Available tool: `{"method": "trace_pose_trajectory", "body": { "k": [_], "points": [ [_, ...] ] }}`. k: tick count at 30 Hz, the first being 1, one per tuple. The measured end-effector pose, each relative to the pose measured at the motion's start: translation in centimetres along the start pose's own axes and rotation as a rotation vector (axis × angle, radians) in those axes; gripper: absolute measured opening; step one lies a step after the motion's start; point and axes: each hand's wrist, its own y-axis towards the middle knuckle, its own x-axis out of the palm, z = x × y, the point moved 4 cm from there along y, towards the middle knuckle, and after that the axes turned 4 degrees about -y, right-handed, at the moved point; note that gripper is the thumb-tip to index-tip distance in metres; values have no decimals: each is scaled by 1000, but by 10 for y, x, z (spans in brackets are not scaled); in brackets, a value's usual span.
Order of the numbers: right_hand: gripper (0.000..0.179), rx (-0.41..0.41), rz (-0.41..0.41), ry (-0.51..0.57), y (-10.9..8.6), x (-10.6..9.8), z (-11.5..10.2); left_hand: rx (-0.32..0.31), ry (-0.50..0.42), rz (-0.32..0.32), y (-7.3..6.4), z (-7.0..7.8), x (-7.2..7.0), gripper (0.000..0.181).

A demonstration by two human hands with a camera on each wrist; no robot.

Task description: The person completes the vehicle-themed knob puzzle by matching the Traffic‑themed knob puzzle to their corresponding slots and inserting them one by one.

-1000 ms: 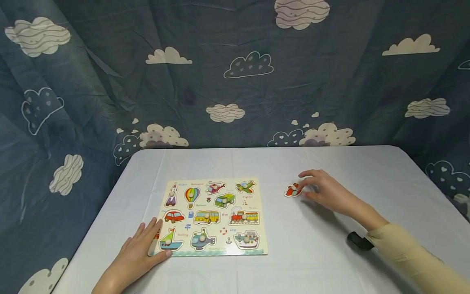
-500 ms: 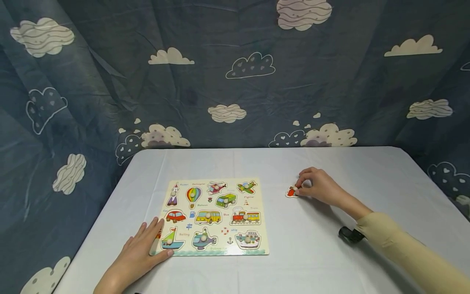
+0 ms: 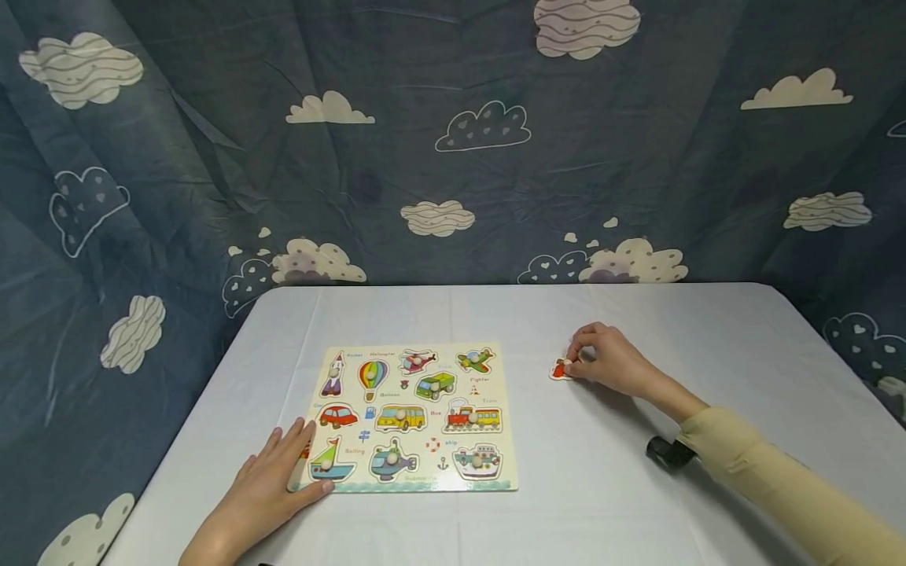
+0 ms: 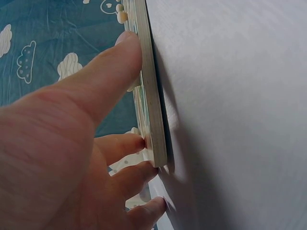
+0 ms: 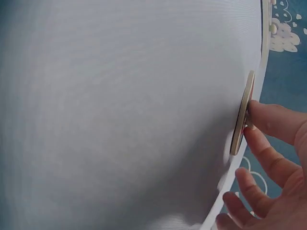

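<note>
A small red puzzle piece [image 3: 559, 369] with a white border lies right of the puzzle board, partly hidden by fingers. My right hand [image 3: 612, 362] pinches its knob between thumb and index finger; the other fingers are spread, as the right wrist view shows. There the puzzle piece [image 5: 242, 115] is seen edge-on, close to the table. The cream puzzle board [image 3: 453, 389] carries several vehicle pieces with knobs. My left hand [image 3: 258, 487] rests on its left edge with fingers extended. In the left wrist view the thumb of the left hand [image 4: 72, 124] lies over the board's edge [image 4: 152, 96].
A white cloth covers the table [image 3: 602, 487]. Behind it hangs a dark blue curtain [image 3: 382, 173] with cloud prints. A black strap or device [image 3: 668, 453] sits at the right wrist, by the pale yellow sleeve [image 3: 771, 479].
My right hand has moved slightly left, and its thumb and index finger have closed on the red piece's knob. The left hand stays on the board.
</note>
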Motion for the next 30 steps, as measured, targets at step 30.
{"method": "trace_pose_trajectory", "body": {
  "k": [30],
  "points": [
    [23,-176,-39,50,-5,13,-43,16,7,28,2,-1,-1,93]
  ]
}}
